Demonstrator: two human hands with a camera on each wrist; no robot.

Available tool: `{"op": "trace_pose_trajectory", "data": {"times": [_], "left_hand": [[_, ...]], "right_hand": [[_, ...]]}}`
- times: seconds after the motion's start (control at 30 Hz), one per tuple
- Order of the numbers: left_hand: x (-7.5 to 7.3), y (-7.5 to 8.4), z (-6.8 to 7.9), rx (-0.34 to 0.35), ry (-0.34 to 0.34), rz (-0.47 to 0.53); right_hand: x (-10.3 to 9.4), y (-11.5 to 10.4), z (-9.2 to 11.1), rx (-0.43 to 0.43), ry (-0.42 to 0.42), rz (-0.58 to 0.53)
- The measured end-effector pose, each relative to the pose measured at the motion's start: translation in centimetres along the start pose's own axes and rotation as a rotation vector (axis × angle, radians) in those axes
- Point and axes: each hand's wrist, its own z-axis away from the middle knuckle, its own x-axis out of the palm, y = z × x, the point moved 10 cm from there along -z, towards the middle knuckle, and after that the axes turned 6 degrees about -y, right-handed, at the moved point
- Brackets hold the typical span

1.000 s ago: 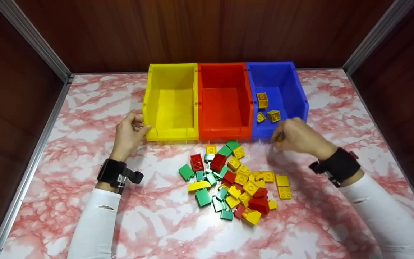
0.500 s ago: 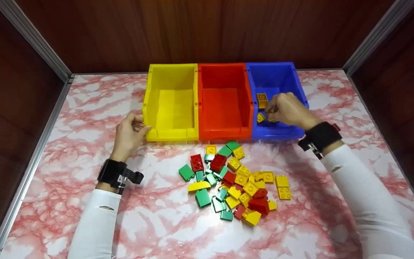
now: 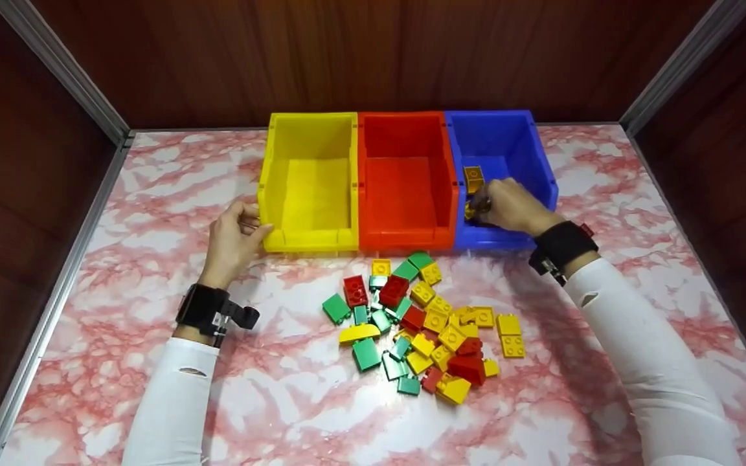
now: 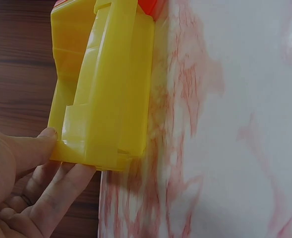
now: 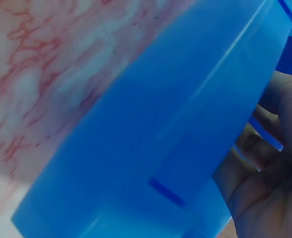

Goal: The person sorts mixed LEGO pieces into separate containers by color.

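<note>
My left hand (image 3: 234, 239) grips the front left corner of the yellow bin (image 3: 310, 243); in the left wrist view the thumb presses the front lip and the fingers lie against the outer side. Inside the blue bin (image 3: 496, 238), my right hand (image 3: 512, 204) pinches a yellow toy brick (image 3: 486, 204), mostly covered by the fingers. Another yellow brick (image 3: 469, 211) lies just left of the fingertips, and one more yellow brick (image 3: 473, 179) stands behind them. In the right wrist view the bin's wall (image 5: 150, 129) hides the fingertips.
A red bin (image 3: 405, 239) joins the yellow and blue bins in one row. In front of them lies a loose pile of yellow, red and green toy bricks (image 3: 452, 338) on the marbled table (image 3: 282, 414). Dark wood-look panels (image 3: 399, 58) enclose the back and sides.
My right hand has moved from the blue bin's front edge into the bin with a yellow brick, then slightly lower and left. The left hand stays on the yellow bin.
</note>
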Motion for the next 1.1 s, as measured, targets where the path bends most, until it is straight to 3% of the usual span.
{"op": "trace_pose_trajectory", "data": {"times": [0.23, 0.5, 0.8, 1.1], "left_hand": [[-0.1, 0.2, 0.1, 0.028, 0.015, 0.001], [-0.1, 0.3, 0.1, 0.028, 0.001, 0.002], [-0.1, 0.2, 0.1, 0.014, -0.008, 0.008], [-0.1, 0.0, 0.0, 0.0, -0.001, 0.001]], "right_hand": [[-0.9, -1.7, 2.7, -0.052, 0.008, 0.096], [-1.1, -3.6, 8.9, -0.038, -0.061, 0.124], [3.5, -3.0, 14.1, 0.097, -0.146, -0.006], [7.2, -2.8, 15.5, 0.144, -0.156, -0.023]]}}
